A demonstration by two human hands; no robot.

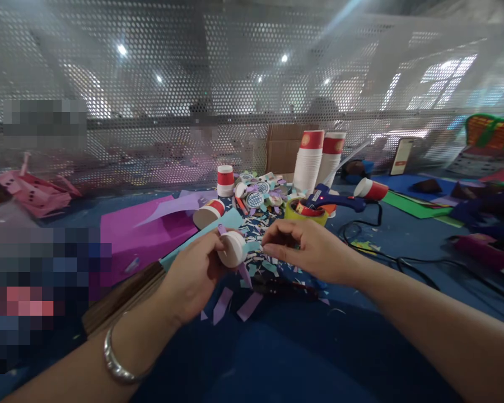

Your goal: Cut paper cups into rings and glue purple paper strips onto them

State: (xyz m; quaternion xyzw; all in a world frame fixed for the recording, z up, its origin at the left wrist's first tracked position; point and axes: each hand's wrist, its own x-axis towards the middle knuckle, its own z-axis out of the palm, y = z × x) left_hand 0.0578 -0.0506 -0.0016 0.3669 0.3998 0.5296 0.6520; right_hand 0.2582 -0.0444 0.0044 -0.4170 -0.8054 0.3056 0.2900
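My left hand [201, 268] grips a white round piece [232, 249], which looks like a cut-down paper cup bottom. Purple paper strips [244, 274] stick out from it above and below. On its right side is a short teal paper strip [252, 246], and the fingertips of my right hand [292, 243] pinch the end of it. Loose purple paper pieces [223, 305] lie on the blue tablecloth below my hands. Behind them is a pile of small round pieces with paper strips [262, 193] among many paper scraps.
A blue glue gun [336, 198] rests on a yellow tape roll [294, 211], its black cable [386, 254] trailing right. Stacked paper cups [308, 168] stand at the back. Purple sheets [147, 224] lie left, green sheets [415, 206] right. A perforated metal screen [235, 101] stands behind.
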